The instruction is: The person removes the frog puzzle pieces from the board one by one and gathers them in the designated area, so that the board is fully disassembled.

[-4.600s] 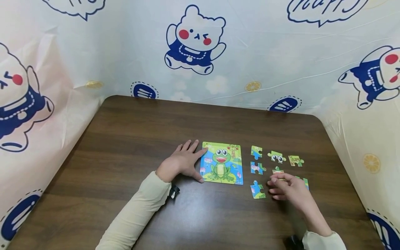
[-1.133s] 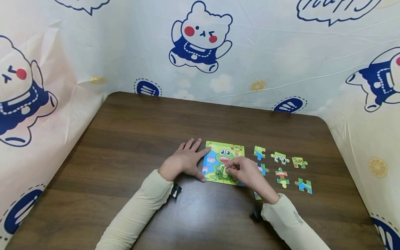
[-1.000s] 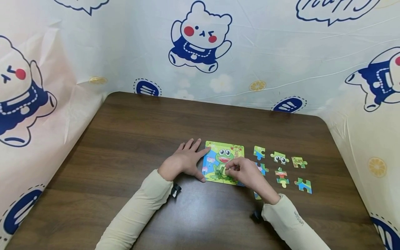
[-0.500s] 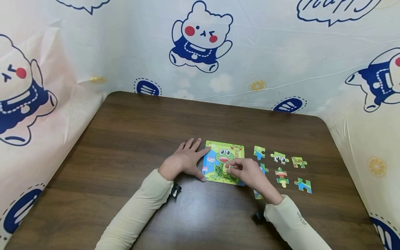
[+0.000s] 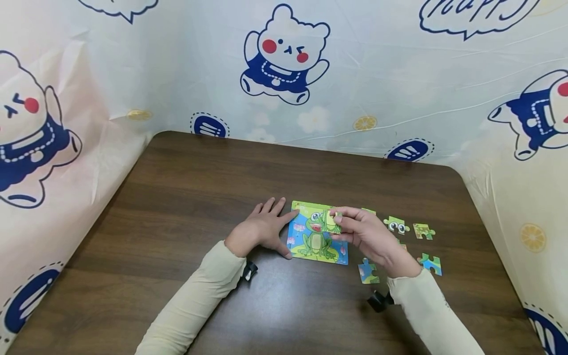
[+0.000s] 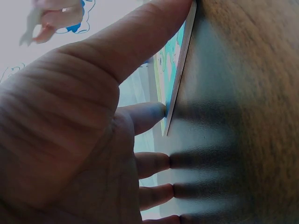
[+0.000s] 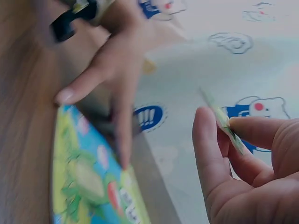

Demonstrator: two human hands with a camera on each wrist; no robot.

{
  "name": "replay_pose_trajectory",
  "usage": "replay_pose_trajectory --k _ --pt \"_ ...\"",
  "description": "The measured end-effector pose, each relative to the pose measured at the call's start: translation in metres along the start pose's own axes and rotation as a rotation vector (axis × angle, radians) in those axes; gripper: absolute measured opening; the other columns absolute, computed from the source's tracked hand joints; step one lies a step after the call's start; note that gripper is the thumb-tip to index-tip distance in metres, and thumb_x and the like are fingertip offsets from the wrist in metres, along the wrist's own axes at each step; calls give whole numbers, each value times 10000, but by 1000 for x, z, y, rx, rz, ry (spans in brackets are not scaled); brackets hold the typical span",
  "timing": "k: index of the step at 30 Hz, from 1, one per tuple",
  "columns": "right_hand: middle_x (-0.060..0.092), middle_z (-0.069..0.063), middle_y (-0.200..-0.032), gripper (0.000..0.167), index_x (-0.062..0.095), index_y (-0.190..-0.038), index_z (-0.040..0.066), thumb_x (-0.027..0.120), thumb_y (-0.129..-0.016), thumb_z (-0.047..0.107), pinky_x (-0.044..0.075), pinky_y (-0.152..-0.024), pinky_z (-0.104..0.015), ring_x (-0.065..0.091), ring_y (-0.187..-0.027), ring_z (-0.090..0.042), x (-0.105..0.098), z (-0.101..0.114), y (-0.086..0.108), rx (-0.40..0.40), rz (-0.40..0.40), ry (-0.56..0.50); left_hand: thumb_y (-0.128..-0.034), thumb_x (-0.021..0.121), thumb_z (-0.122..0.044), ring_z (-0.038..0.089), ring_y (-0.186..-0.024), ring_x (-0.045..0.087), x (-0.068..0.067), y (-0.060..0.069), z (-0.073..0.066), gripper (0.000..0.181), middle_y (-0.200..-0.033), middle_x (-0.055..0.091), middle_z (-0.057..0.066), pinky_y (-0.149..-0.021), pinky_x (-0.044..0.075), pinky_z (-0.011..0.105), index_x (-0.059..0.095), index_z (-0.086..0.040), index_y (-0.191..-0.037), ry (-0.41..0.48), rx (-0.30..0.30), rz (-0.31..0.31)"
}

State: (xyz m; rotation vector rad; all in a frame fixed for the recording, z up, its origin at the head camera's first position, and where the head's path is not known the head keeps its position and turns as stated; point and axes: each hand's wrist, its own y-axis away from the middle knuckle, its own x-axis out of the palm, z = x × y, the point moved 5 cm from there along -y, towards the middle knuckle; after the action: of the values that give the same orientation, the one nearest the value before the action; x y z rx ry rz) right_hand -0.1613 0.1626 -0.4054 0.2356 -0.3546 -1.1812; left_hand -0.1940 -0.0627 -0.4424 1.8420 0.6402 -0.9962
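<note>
A frog picture puzzle board (image 5: 310,251) lies flat on the table. My left hand (image 5: 257,231) rests beside it with fingers spread, the thumb and index finger touching its left edge. In the left wrist view the thumb (image 6: 135,42) meets the board's rim. Just over the board's upper right part, my right hand (image 5: 372,239) pinches a green puzzle piece (image 5: 330,223), its printed face showing. In the right wrist view that puzzle piece (image 7: 222,119) is seen nearly edge-on between thumb and fingers, held up off the board.
Several loose puzzle pieces lie right of the board: one with eyes (image 5: 396,225), a green one (image 5: 424,231), a blue-green one (image 5: 429,265) and a blue one (image 5: 368,271). The right hand partly covers others. A patterned cloth (image 5: 177,74) surrounds the brown table (image 5: 213,172).
From among the loose pieces, my right hand moved left over the board. In the last half second it rose and shifted up and right, bringing the piece's face into view. The left hand stayed.
</note>
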Motion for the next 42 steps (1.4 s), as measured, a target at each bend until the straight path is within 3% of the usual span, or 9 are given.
replay_pose_trajectory --k 3,6,12,16,26,35,42 --pt "673 -5 -1086 173 682 -1176 115 602 -1028 158 601 -777 -246 693 -820 -91 1 9 6 -15 51 -73 -726 802 -683 347 -1595 -38 0 0 0 1157 -1729 -33 74 -1269 65 556 149 -378 -1631 4 1 -2" --pt "722 25 -1073 171 703 -1155 157 582 -1036 138 596 -747 -228 689 -804 -77 -1 15 11 -25 74 -77 -727 805 -677 347 -1595 -41 0 0 0 1157 -1728 -35 74 -1269 63 556 148 -378 -1631 9 -2 0" --pt "743 19 -1066 180 706 -1170 166 588 -1035 149 598 -714 -227 724 -787 -98 -15 22 22 -41 29 -51 -730 805 -674 345 -1595 -43 0 0 0 1154 -1729 -37 72 -1269 62 557 146 -378 -1631 7 -4 0" --pt "739 1 -994 181 693 -1181 157 585 -1036 145 603 -716 -239 752 -792 -133 -31 25 33 -66 -8 -52 -726 811 -669 348 -1595 -36 -1 -1 -1 1157 -1729 -29 69 -1269 63 556 154 -374 -1631 13 -4 -8" --pt "702 33 -964 260 697 -1231 147 523 -1053 74 594 -688 -211 704 -716 -77 -82 23 72 -147 -74 -100 -726 815 -663 346 -1595 -36 0 0 -1 1156 -1729 -27 70 -1270 60 553 156 -374 -1631 20 -6 -5" --pt "699 31 -1053 332 694 -1267 124 466 -1057 3 598 -733 -244 709 -829 -77 -121 17 97 -214 -114 -107 -726 814 -665 345 -1596 -34 1 -1 -1 1158 -1729 -27 69 -1269 64 555 153 -373 -1631 16 -8 -5" --pt "682 17 -1078 381 704 -1258 79 423 -1046 -67 598 -735 -252 715 -836 -111 -146 16 114 -327 -174 -185 -726 812 -667 348 -1595 -37 0 -2 0 1161 -1729 -29 71 -1269 63 557 147 -374 -1632 14 -8 -1"
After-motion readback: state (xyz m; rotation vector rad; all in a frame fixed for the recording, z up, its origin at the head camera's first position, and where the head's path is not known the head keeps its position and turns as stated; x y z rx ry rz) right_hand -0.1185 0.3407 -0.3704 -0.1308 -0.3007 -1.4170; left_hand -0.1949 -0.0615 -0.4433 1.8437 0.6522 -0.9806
